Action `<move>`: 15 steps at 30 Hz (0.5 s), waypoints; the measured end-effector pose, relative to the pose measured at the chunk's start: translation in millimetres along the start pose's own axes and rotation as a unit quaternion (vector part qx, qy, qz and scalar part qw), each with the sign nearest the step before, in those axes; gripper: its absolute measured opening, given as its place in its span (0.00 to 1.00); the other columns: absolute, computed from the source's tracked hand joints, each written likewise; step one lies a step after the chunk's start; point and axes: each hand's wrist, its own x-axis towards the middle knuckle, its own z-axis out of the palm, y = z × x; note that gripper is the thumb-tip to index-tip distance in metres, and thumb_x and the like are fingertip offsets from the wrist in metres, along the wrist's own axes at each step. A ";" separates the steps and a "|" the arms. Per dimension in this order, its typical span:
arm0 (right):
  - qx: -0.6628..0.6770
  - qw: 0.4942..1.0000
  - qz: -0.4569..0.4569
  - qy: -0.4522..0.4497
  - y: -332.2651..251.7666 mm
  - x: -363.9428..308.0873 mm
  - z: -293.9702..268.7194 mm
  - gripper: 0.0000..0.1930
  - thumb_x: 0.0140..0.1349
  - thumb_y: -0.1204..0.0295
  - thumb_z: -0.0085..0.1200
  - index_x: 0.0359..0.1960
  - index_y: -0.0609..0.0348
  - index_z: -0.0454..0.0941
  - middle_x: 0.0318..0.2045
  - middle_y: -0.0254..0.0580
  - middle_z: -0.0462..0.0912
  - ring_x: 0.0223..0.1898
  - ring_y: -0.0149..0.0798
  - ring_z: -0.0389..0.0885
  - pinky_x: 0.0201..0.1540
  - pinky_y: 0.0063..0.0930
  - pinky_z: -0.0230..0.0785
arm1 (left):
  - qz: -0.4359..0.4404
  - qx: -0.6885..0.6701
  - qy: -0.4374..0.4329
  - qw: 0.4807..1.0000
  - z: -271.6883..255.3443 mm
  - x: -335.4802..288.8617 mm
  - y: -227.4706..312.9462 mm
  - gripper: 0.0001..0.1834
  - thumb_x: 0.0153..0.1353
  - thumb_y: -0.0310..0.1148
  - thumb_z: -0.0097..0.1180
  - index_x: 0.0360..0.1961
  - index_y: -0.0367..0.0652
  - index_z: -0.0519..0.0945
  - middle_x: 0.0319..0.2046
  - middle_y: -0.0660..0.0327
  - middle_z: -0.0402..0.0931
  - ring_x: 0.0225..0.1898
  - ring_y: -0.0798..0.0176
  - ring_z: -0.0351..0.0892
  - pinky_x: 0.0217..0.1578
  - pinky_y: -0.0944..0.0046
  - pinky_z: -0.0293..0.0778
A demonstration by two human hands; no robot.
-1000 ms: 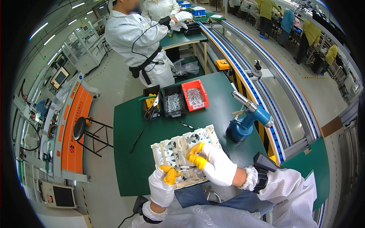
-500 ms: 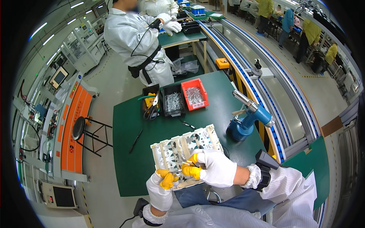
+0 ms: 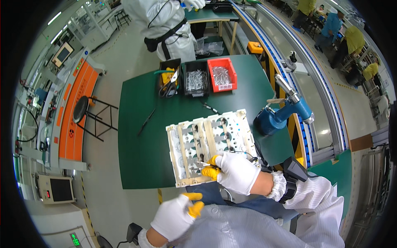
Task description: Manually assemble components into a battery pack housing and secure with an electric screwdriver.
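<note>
We note a factory assembly floor — a conveyor line (image 3: pixel 289 62) beside green workbenches (image 3: pixel 140 136), parts bins (image 3: pixel 222 74), workers in white coveralls (image 3: pixel 165 20).

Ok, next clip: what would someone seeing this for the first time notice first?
Most likely the white slotted plastic frame lying on the green table, with the right hand in a white, yellow-tipped glove pinching its near edge. The left hand hovers off the table, close to the body. Next, the blue power tool to the right and the red bin of metal parts at the far edge.
</note>
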 end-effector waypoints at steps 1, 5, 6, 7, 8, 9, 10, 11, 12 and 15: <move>-0.018 0.999 -0.019 0.023 1.1 2.4 5.0 0.11 0.67 0.66 0.62 0.38 0.64 0.81 0.33 0.54 0.82 0.36 0.56 0.82 0.39 0.40 0.75 | 0.041 0.055 -0.027 0.997 -0.7 -5.3 8.8 0.28 0.64 0.47 0.66 0.57 0.37 0.80 0.19 0.58 0.81 0.19 0.57 0.82 0.25 0.58 0.79; -0.087 0.996 -0.011 -0.003 -0.3 4.0 19.4 0.11 0.65 0.65 0.63 0.40 0.62 0.81 0.36 0.52 0.81 0.38 0.55 0.84 0.41 0.42 0.77 | 0.038 0.128 -0.077 0.988 4.0 -10.8 30.4 0.39 0.64 0.49 0.65 0.68 0.35 0.71 0.20 0.60 0.80 0.19 0.55 0.80 0.25 0.58 0.79; -0.115 0.993 0.005 -0.012 -7.2 3.3 17.8 0.12 0.65 0.64 0.62 0.41 0.61 0.82 0.37 0.51 0.80 0.37 0.55 0.84 0.40 0.42 0.78 | 0.040 0.163 -0.083 0.982 6.7 -8.5 25.0 0.43 0.64 0.52 0.63 0.71 0.33 0.65 0.18 0.60 0.79 0.18 0.54 0.80 0.23 0.56 0.78; -0.119 0.993 0.004 -0.013 -6.6 2.6 18.8 0.12 0.65 0.64 0.62 0.41 0.61 0.82 0.37 0.51 0.80 0.37 0.55 0.84 0.40 0.42 0.78 | 0.042 0.199 -0.089 0.975 8.1 -6.2 22.0 0.48 0.65 0.55 0.61 0.74 0.31 0.60 0.17 0.59 0.78 0.16 0.53 0.79 0.21 0.55 0.77; -0.128 0.992 -0.004 -0.004 -4.4 0.9 20.1 0.12 0.66 0.64 0.62 0.41 0.61 0.82 0.37 0.51 0.80 0.36 0.55 0.84 0.40 0.42 0.78 | 0.044 0.196 -0.086 0.976 7.7 -3.0 22.3 0.48 0.65 0.55 0.61 0.74 0.31 0.60 0.17 0.59 0.78 0.16 0.53 0.79 0.21 0.55 0.77; -0.136 0.991 -0.013 0.004 -3.6 -0.4 22.3 0.13 0.66 0.63 0.61 0.40 0.61 0.82 0.38 0.50 0.79 0.35 0.54 0.84 0.39 0.42 0.78 | 0.017 0.235 -0.094 0.967 7.2 0.9 23.4 0.49 0.66 0.57 0.59 0.74 0.30 0.59 0.17 0.59 0.78 0.15 0.53 0.79 0.19 0.53 0.76; -0.139 0.990 -0.016 0.002 -5.0 -0.7 23.9 0.13 0.66 0.63 0.61 0.40 0.61 0.82 0.38 0.50 0.79 0.35 0.54 0.84 0.39 0.42 0.78 | -0.009 0.274 -0.102 0.956 6.6 4.3 24.7 0.50 0.66 0.59 0.56 0.74 0.28 0.57 0.16 0.58 0.78 0.15 0.52 0.79 0.18 0.52 0.76; -0.146 0.989 -0.013 0.002 -6.7 -0.6 25.1 0.13 0.65 0.63 0.62 0.40 0.61 0.82 0.38 0.50 0.79 0.35 0.54 0.84 0.39 0.42 0.78 | -0.010 0.272 -0.098 0.957 6.3 6.8 25.7 0.50 0.66 0.59 0.56 0.74 0.28 0.57 0.16 0.58 0.78 0.15 0.52 0.79 0.18 0.52 0.76; -0.153 0.988 -0.008 0.003 -7.4 -1.3 25.2 0.13 0.65 0.63 0.62 0.41 0.62 0.82 0.38 0.49 0.78 0.35 0.54 0.84 0.39 0.42 0.78 | -0.022 0.288 -0.116 0.950 6.4 10.2 27.1 0.50 0.66 0.60 0.55 0.73 0.27 0.58 0.17 0.58 0.78 0.15 0.52 0.80 0.18 0.52 0.76; -0.186 0.982 -0.025 0.003 -11.7 -4.9 21.7 0.08 0.65 0.69 0.57 0.39 0.61 0.80 0.37 0.48 0.79 0.36 0.51 0.85 0.38 0.41 0.80 | -0.035 0.304 -0.123 0.944 7.5 14.1 32.7 0.50 0.66 0.61 0.55 0.72 0.26 0.59 0.17 0.57 0.79 0.16 0.53 0.81 0.18 0.52 0.76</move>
